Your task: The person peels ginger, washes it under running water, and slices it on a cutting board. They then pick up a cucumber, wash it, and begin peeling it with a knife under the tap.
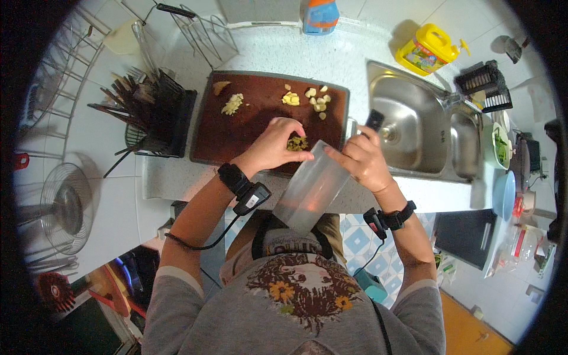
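Note:
My right hand (366, 162) grips a cleaver, with its dark handle end (375, 120) showing above the fist and its wide grey blade (313, 186) slanting over the counter's front edge towards my body. Beside the blade, my left hand (277, 144) curves with thumb and fingers apart around a small heap of chopped green pieces (297, 143). Whether it pinches any of them is unclear. The heap is over the brown cutting board (262, 120). Farther back on the board lie chopped pale pieces (232, 104), yellow slices (291, 98), whitish chunks (318, 102) and a brownish piece (221, 87).
Left of the board stands a dark rack (171, 115) full of chopsticks and utensils. A steel double sink (408, 120) is on the right, with a yellow pump bottle (428, 49) behind it. A blue bottle (321, 18) stands at the back. Bowls line the far right.

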